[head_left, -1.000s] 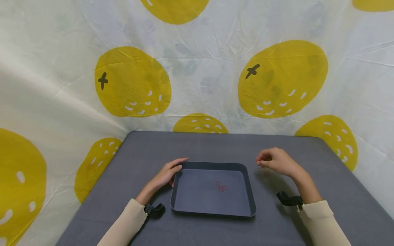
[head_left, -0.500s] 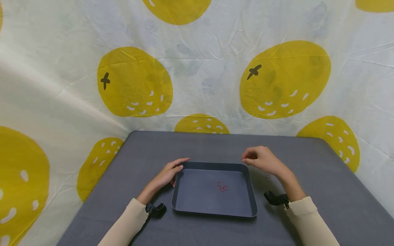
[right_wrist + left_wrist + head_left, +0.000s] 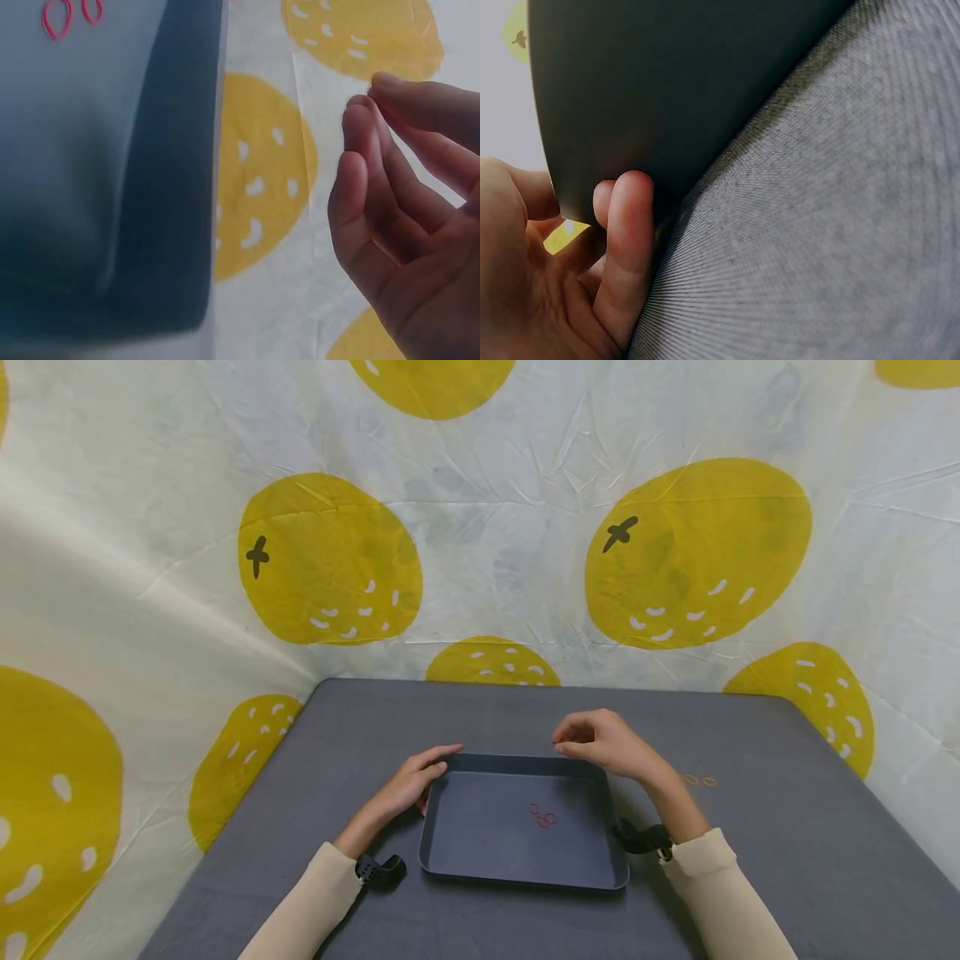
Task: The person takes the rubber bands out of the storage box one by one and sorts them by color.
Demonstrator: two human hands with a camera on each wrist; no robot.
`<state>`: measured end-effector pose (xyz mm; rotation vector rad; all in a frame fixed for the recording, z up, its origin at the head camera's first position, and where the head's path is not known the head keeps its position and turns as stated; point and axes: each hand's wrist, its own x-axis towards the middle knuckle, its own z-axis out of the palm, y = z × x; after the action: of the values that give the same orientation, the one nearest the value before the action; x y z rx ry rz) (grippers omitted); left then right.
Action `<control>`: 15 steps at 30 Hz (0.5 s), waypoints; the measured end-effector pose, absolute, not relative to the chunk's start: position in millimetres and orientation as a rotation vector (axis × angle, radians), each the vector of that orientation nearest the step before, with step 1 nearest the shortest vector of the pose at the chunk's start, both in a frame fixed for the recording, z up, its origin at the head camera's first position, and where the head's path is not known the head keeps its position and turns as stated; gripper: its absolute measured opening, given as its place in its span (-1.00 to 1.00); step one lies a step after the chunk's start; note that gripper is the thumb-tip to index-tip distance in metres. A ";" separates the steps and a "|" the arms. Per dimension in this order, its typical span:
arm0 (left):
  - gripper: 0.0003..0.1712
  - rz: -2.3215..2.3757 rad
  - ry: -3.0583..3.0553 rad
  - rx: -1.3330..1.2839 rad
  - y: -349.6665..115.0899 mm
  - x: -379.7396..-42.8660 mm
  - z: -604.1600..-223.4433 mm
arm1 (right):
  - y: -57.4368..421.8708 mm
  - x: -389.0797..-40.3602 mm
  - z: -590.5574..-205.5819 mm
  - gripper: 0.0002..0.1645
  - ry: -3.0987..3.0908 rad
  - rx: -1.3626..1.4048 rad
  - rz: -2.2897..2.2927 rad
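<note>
A shallow dark grey baking tray (image 3: pixel 480 860) lies on the table, with several thin red rubber bands (image 3: pixel 545 820) close together on its floor. My left hand (image 3: pixel 405 783) holds the tray's far left corner, thumb at the rim; in the left wrist view its fingers (image 3: pixel 630 217) press the outer wall. Over the tray's far right edge is my right hand (image 3: pixel 603 745), thumb and fingertips pinched together. A tiny reddish trace at those tips looks like a red rubber band, mostly hidden. In the right wrist view the pinching hand (image 3: pixel 405 202) is beside the tray wall (image 3: pixel 176 172).
Two yellow rubber bands (image 3: pixel 700 781) lie on the grey table (image 3: pixel 780 843) right of the tray, partly beside the right forearm. A white curtain (image 3: pixel 502 552) with yellow fruit prints hangs behind and at the sides. Black wrist cameras (image 3: pixel 381 872) sit on both wrists.
My right hand has moved left from the rubber bands on the table to above the tray's far edge, fingers still pinched. The left hand stays on the tray.
</note>
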<state>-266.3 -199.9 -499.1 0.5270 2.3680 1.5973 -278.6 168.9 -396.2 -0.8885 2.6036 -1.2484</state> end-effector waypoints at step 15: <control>-0.49 1.590 2.358 0.510 -199.2 -267.9 -499.2 | 143.4 -273.6 -418.4 -0.79 2.592 -0.916 -1.255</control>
<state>-267.9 -199.2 -499.2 0.5099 2.3578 1.5901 -273.6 143.4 -418.4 -0.9164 2.5922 -1.2550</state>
